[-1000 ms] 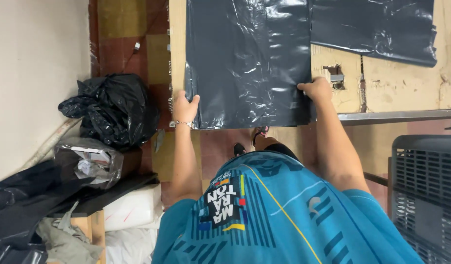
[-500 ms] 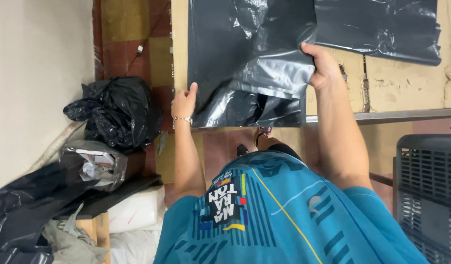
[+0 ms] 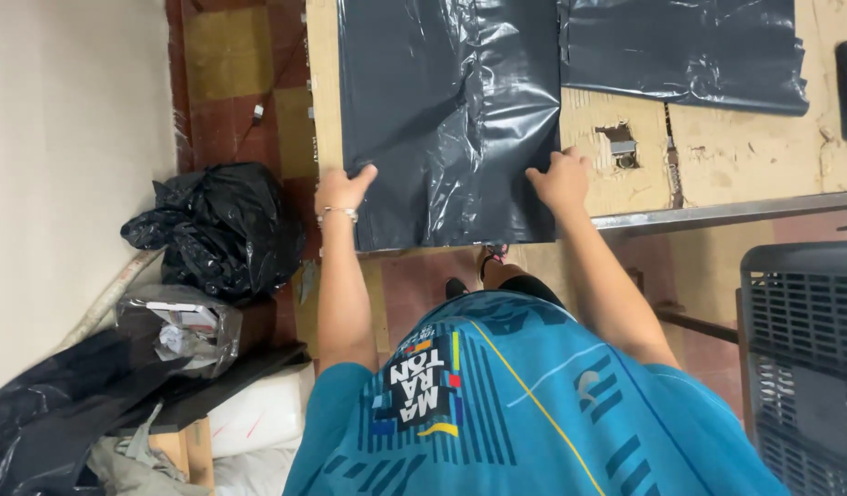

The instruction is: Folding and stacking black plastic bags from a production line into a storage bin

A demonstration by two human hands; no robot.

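Both hands flat on the dark sheet (image 3: 446, 119), fingers spread, pressing rather than pinching; nothing clenched in either. Left hand (image 3: 342, 188) sits on the sheet's left edge near the bottom corner, bracelet at the wrist. Right hand (image 3: 563, 179) is at the sheet's right edge, fingertips on the plastic, palm partly over the tabletop.

Left to right:
- Pale wall, pipe (image 3: 111, 298) running along its base.
- Floor pile: flat black plastic (image 3: 47, 413) at the bottom corner, clear bag (image 3: 177, 329) on top with crumpled paper or packaging inside, contents not readable.
- Full black bag (image 3: 223, 225) just above that, knotted shut, contents hidden.
- White bundle (image 3: 258, 413) below, beside the person's shirt.
- Red and yellow tiled floor (image 3: 230, 73) between the pile and the table.
- Table (image 3: 735, 156), worn pale top, metal front rail. Sheet lies flat on it, wrinkled down the middle, bottom edge reaching the table's front edge.
- Second sheet (image 3: 685, 50) further right, touching or slightly overlapping the first, cannot tell which.
- Square cut-out (image 3: 621, 147) in the tabletop just right of the right hand.
- Dark slatted crate (image 3: 804, 358) on the far right, below table level; inside too dark to make out.
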